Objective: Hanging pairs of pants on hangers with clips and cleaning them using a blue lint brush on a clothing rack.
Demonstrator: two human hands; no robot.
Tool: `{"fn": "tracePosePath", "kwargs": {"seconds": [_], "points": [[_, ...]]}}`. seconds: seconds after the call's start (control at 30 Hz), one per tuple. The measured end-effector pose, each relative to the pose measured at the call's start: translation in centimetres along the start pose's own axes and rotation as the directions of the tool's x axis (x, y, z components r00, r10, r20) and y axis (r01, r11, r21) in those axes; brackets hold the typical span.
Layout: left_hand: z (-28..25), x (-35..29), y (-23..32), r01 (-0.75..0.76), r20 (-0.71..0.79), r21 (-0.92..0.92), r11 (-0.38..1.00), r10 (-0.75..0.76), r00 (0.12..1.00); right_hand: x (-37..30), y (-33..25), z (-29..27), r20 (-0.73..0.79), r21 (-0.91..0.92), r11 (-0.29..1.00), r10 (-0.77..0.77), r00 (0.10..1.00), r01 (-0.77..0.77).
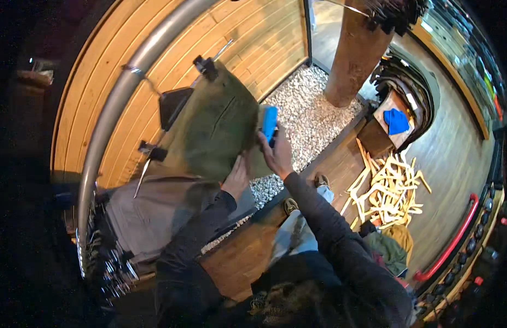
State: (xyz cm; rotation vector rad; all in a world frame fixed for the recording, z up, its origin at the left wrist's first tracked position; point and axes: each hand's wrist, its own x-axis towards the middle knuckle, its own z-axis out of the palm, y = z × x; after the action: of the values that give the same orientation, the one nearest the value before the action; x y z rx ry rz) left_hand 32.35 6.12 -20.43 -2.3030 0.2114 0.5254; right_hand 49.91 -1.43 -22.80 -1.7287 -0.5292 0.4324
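Olive-green trousers (223, 128) hang from a clip hanger (205, 68) on the left, held by its black clips. My left hand (237, 179) lies against the lower part of the trousers, its fingers stretched out along the cloth. In my right hand (278, 156) is a small blue handheld device (269, 123), gripped upright beside the trousers' right edge. Its exact kind does not show. Just below the green pair, grey-brown trousers (155, 210) hang on the same rail.
A curved metal rail (122, 101) arches along the left before a wooden slat wall (253, 33). White pebbles (302, 123) surround a brown pillar (354, 60). Wooden hangers (390, 191) lie piled on the floor at right, near folded clothes (387, 249) and a blue cloth (396, 121).
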Motion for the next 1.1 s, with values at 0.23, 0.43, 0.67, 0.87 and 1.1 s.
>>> {"fn": "tracePosePath", "kwargs": {"seconds": [0.23,0.43,0.67,0.87,1.1], "points": [[3.0,3.8,2.0,0.081,-0.424,-0.291,0.953,-0.204,0.882,-0.1,12.6,5.5,0.069,-0.341,0.907,0.287,0.956,-0.247],[-2.0,3.1,0.2,0.143,-0.328,-0.552,0.822,-0.372,0.868,0.3,13.8,4.6,-0.146,-0.015,0.975,0.216,0.965,-0.220],[-5.5,4.9,0.1,0.184,-0.244,-0.682,0.708,-0.457,0.855,1.4,18.7,5.5,0.089,-0.092,0.975,0.209,0.974,-0.201],[-4.8,5.6,-0.4,0.257,-0.162,-0.688,0.678,-0.489,0.857,-2.7,33.3,1.1,-0.141,-0.346,0.735,0.573,0.807,-0.583],[-4.3,5.5,-1.5,0.263,-0.164,-0.649,0.714,-0.469,0.868,3.7,16.9,5.8,-0.230,0.136,0.988,-0.037,0.973,0.070]]}}
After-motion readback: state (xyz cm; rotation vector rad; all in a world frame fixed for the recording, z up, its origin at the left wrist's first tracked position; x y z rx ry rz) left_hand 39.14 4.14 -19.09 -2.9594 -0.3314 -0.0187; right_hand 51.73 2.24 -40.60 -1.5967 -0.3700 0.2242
